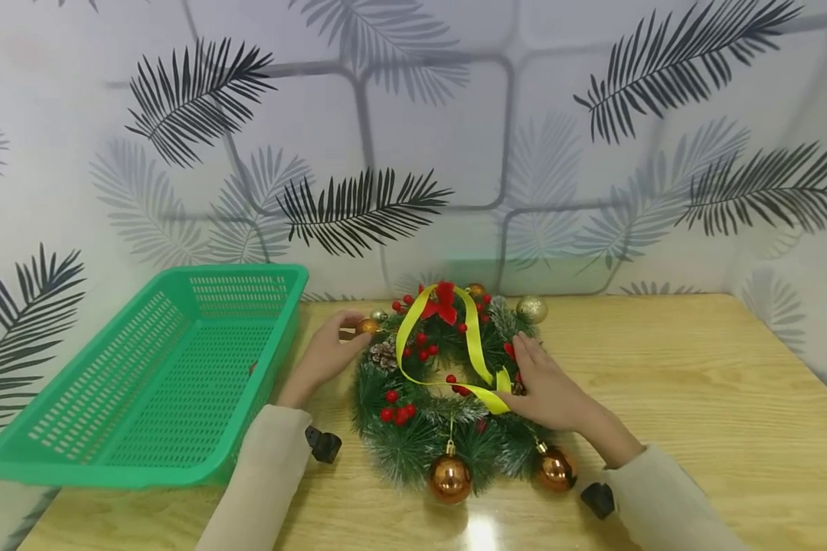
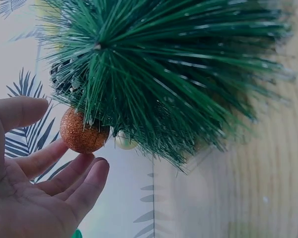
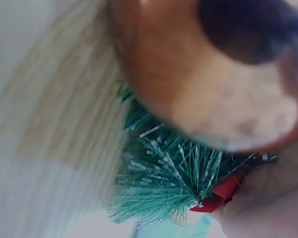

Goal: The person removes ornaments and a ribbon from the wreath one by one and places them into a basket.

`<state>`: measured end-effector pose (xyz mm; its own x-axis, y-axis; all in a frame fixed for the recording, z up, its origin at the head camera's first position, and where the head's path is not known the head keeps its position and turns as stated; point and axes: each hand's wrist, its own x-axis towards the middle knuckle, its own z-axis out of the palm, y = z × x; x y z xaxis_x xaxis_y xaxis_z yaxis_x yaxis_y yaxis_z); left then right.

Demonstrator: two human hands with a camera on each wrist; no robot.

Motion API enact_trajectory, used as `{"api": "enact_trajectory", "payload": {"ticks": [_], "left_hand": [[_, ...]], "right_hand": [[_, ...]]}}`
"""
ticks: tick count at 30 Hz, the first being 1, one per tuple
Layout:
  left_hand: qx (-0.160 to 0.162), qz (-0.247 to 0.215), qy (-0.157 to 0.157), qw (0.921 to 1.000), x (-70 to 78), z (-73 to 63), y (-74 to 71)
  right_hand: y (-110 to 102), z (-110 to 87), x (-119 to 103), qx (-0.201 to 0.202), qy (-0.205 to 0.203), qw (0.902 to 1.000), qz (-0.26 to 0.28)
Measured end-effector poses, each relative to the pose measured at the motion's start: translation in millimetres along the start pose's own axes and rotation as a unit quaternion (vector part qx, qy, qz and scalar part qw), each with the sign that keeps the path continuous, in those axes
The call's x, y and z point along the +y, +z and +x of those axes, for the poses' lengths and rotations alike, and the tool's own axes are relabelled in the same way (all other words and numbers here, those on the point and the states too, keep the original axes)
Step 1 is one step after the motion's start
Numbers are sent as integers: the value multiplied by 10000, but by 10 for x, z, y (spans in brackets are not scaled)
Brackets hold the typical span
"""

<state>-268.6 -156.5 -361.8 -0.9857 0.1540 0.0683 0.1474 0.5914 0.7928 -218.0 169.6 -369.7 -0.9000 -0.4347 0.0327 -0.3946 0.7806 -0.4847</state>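
Observation:
A green Christmas wreath (image 1: 413, 444) lies on the table, trimmed with red berries (image 1: 400, 413), a pinecone (image 1: 384, 354), a red flower (image 1: 443, 302) and baubles. Loops of yellow ribbon (image 1: 403, 337) cross its top and middle. At the wreath's upper left, my left hand (image 1: 327, 352) is at a glittery copper bauble (image 2: 84, 131); in the left wrist view the fingertips touch its underside while the thumb stays apart. My right hand (image 1: 547, 386) rests on the wreath's right side with fingers extended, its thumb near the ribbon's end. A shiny copper bauble (image 3: 188, 74) hides much of the right wrist view.
A green plastic basket (image 1: 248, 428) stands left of the wreath, with a small red thing inside near its right wall. Two shiny copper baubles, one of them this bauble (image 1: 449, 478), hang at the wreath's front. A patterned wall (image 1: 413, 138) rises behind the wooden table (image 1: 696, 383).

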Motion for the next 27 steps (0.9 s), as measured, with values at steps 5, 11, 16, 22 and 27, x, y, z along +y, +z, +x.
{"api": "enact_trajectory", "payload": {"ticks": [5,11,16,22,27], "left_hand": [[5,-31,-97,9999,-24,-37,-24],[30,-51,-126,9999,-53,-80,-43],[-3,-107,-60,9999,-64,-96,-48],[-74,-150,27,9999,-66,-119,-55],[-101,-122,109,9998,-71,-133,-36]], "right_hand": [[14,-32,-16,-92,-62,9999,33],[12,-39,-20,-177,-230,9996,50],[-24,-26,-2,-367,-300,9987,192],[-29,-13,24,-423,-384,9981,241],[-5,-30,17,-197,-275,9994,29]]}}
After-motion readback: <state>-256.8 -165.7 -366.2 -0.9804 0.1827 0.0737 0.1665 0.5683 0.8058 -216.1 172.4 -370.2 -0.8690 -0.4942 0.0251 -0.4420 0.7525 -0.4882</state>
